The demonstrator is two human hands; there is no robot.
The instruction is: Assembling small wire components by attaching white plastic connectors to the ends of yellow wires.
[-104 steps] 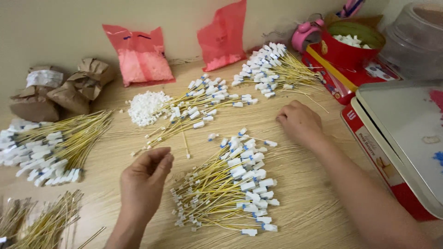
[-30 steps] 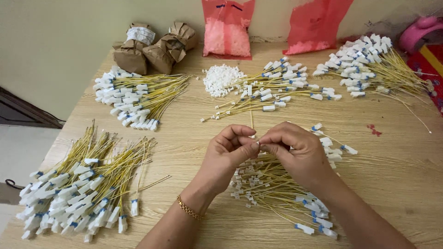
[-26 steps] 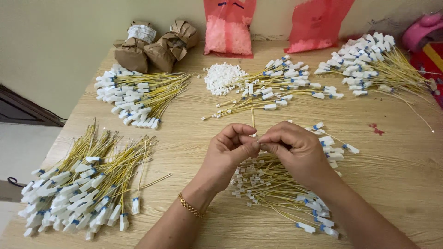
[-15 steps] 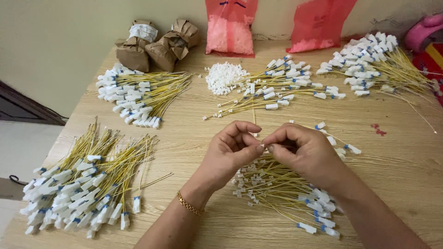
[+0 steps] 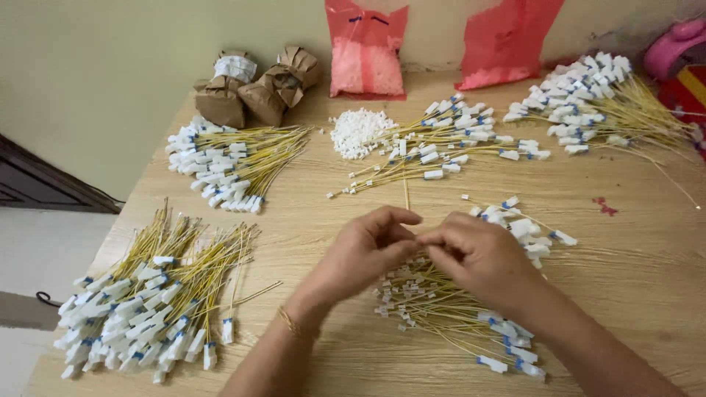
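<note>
Hands meet over the table [image 5: 647, 294] — our left hand [image 5: 368, 254] and right hand [image 5: 482, 257] each close a pinching grip on one yellow wire [image 5: 405, 195] above the loose bundle [image 5: 448, 309], while four finished heaps — one at far left [image 5: 158, 301] — suggest much is done.

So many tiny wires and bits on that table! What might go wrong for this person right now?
1. The hands, left and right, pinch something small directly over a wire bundle; a slip would likely lose it among the wires.
2. The loose heap of white pieces lies unboxed beside another bundle, so a sweeping sleeve might scatter it.
3. The bundle at the left edge sits near the table rim and could slide off.
</note>
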